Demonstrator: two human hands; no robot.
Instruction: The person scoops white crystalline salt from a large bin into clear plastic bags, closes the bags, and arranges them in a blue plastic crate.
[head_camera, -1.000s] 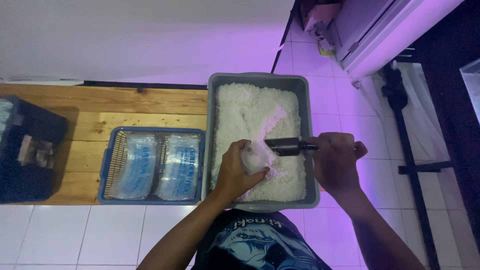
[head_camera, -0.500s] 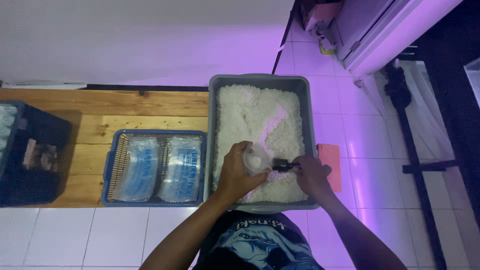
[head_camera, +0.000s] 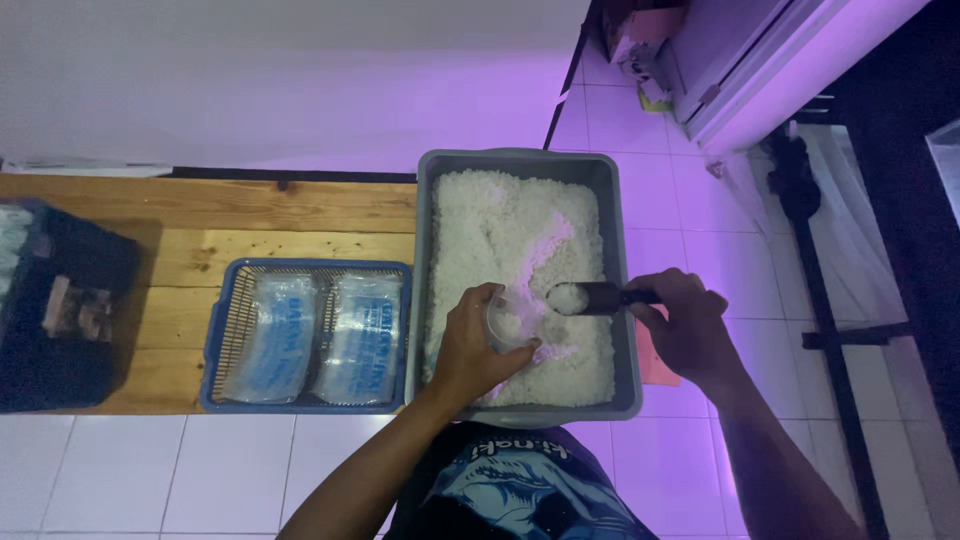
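Shirt (head_camera: 520, 490) with blue print sits nearest, at bottom centre. Left hand (head_camera: 478, 348) hovers over near part of grey tub (head_camera: 627, 300), fingers wrapped around small clear cup (head_camera: 510, 318), cup tilted toward the right. Right hand (head_camera: 688, 328) sits at tub's right rim, fingers closed on handle of dark scoop (head_camera: 592, 298); scoop head carries white grains and sits just beside cup mouth, touching or not, can't tell. Tub is filled with white grainy stuff (head_camera: 510, 230), dug lower near the middle. Left of tub, touching it, blue wire basket (head_camera: 232, 330) holds two flat clear packets (head_camera: 318, 338) side by side. Basket rests on wooden tabletop (head_camera: 250, 220). Far left, dark crate (head_camera: 50, 310), contents unclear. White floor tiles (head_camera: 640, 170) lie beyond, purple-lit.
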